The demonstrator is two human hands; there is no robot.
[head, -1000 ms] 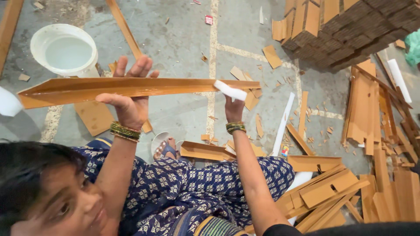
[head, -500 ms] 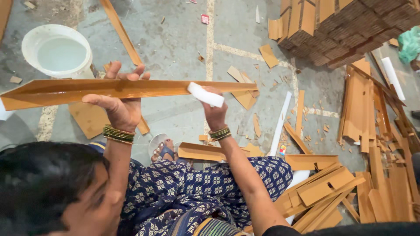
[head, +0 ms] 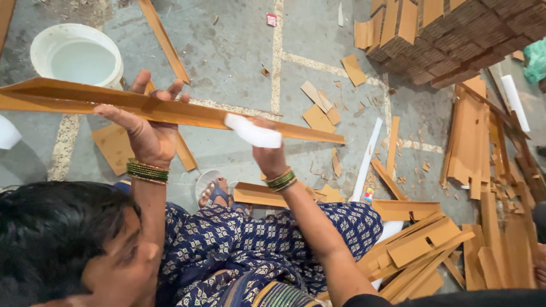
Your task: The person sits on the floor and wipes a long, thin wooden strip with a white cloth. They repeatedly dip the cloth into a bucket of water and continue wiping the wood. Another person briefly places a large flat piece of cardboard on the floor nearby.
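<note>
Concrete floor (head: 239,51), littered with brown offcuts, lay below a long brown strip (head: 170,111) held level in the air. Left hand (head: 149,133) gripped its middle, fingers wrapped over; right hand (head: 267,156) pinched a white block (head: 252,131) against it, seemingly rubbing; next stroke wanted steady pressure.

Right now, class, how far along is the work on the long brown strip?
Done: cannot tell; nothing marks finished pieces among the brown offcuts by the knees. In hand: the left hand holds up the long brown strip while the right hand presses a white block on it, past mid-length. Left: possibly the stretch toward its right tip.
</note>
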